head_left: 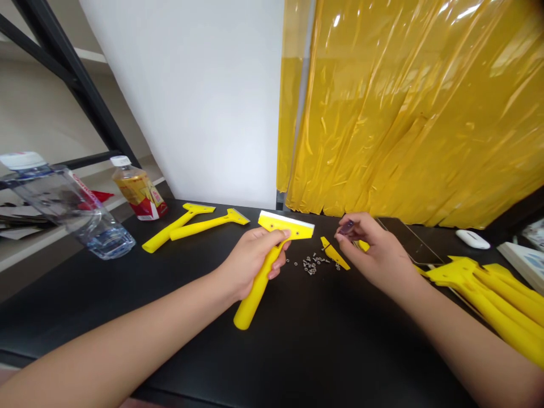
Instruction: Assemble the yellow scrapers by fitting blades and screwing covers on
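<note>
My left hand (259, 255) is closed around the neck of a yellow scraper (255, 294), its thumb pressed on the head near the screw holes. A white strip (287, 220) runs along the scraper's top edge. To the right, my right hand (368, 241) pinches a small dark purple, translucent piece (347, 227), perhaps a screwdriver handle; its kind is unclear. Between the hands, a pile of small screws and nuts (312, 264) lies on the black table (297, 340). Beside the pile rests a loose yellow scraper plate (335, 253), and another yellow part is mostly hidden behind my right hand.
Two yellow scrapers (208, 225) lie at the back left, near a drink bottle (140, 190) and a clear water bottle (85, 209). Several yellow scraper handles (488, 289) are heaped at right. Behind them are a dark phone-like slab (410, 241) and a white earphone case (472, 239).
</note>
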Motion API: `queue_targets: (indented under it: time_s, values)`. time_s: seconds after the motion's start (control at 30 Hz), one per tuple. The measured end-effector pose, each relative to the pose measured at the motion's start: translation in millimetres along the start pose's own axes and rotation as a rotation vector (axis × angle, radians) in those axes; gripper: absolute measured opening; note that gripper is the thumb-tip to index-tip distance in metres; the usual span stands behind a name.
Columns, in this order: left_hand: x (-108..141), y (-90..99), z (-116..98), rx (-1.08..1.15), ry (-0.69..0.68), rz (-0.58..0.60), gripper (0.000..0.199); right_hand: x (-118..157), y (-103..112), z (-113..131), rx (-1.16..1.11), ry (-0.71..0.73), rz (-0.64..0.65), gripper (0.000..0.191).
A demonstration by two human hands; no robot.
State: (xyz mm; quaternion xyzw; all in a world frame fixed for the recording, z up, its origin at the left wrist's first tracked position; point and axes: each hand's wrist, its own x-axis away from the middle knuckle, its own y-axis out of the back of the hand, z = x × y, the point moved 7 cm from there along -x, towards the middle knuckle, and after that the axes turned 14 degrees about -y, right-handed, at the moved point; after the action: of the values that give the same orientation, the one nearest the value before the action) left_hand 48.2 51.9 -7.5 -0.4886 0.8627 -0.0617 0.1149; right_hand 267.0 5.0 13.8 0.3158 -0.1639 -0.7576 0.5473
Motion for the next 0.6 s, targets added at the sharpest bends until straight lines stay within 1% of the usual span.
queue_targets:
  time_s: [0.27,0.6]
  values:
    - [0,0.0,2,0.012,0.005,0.001,0.032,-2,-12,-2,0.148,0.095,0.031,0.012]
    - [1,-0.5,1,0.016,0.013,-0.017,0.032,-3,-12,-2,0.161,0.081,0.07,0.012]
